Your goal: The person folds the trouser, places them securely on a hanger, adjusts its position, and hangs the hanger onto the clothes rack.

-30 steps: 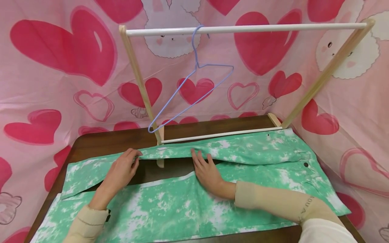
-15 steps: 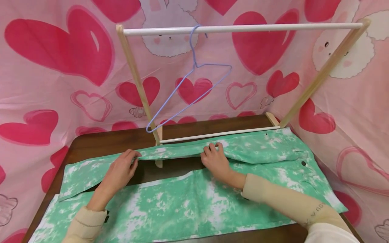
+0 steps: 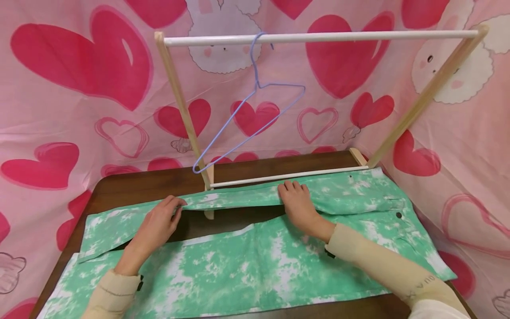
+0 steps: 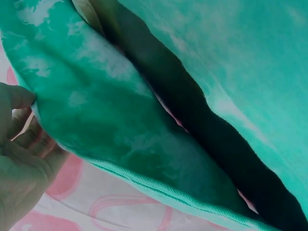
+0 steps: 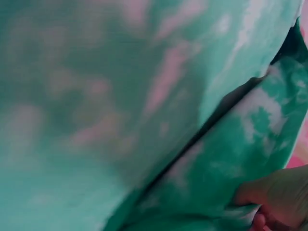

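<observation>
Green-and-white tie-dye trousers (image 3: 223, 270) lie flat across the table, waist end at the right with a dark button (image 3: 399, 215). Their two legs are spread apart by a gap. My left hand (image 3: 159, 221) pinches the far leg on the left; in the left wrist view, that hand (image 4: 24, 159) holds the leg's outer edge between thumb and fingers. Farther right along the same leg, my right hand (image 3: 299, 206) grips the cloth with curled fingers. In the right wrist view, the thumb and fingers of the right hand (image 5: 279, 197) pinch a fold.
Behind the trousers stands a rack with wooden posts and a white top bar (image 3: 338, 36). A blue hanger (image 3: 249, 97) hangs from that bar. A lower white rod (image 3: 287, 176) runs just behind the far leg. Dark table (image 3: 127, 188) shows at the back left.
My right hand has slid rightward along the far leg, going from spread fingers to curled ones on the cloth. The left hand keeps its hold in the same spot.
</observation>
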`<control>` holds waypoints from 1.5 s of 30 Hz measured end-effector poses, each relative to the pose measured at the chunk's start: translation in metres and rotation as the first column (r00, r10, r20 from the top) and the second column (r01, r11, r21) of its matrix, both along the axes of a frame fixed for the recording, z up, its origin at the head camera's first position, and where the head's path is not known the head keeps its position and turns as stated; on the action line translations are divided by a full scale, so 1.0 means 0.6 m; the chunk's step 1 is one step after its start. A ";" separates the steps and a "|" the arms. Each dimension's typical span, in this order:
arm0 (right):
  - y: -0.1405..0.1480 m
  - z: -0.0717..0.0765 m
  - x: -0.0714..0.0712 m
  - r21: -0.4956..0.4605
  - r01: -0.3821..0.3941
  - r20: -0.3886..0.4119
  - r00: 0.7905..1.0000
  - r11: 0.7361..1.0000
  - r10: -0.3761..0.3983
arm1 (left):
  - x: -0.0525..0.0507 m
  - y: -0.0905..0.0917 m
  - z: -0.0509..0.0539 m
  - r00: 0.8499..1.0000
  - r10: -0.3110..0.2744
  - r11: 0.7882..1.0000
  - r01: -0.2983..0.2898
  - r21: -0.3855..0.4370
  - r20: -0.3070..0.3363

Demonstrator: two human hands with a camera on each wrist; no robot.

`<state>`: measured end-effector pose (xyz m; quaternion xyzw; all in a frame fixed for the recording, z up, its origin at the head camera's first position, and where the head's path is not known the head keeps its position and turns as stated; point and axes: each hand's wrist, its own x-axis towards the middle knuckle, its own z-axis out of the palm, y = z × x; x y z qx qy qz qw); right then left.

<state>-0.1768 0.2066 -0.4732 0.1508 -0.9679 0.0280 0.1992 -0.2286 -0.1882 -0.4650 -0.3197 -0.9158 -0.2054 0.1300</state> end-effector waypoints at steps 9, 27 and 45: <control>0.036 -0.002 0.007 -0.006 0.091 -0.023 0.996 0.996 -0.091 | -0.005 -0.004 -0.003 1.000 0.005 1.000 -0.005 -0.002 -0.025; 0.091 0.087 0.038 -0.447 -0.285 0.616 0.590 0.848 0.522 | 0.006 -0.023 -0.005 0.990 -0.070 0.993 0.080 -0.082 0.122; 0.332 0.014 -0.090 -0.229 0.016 0.568 0.814 0.973 0.120 | 0.013 -0.013 -0.043 0.894 -0.119 0.966 0.205 -0.159 0.431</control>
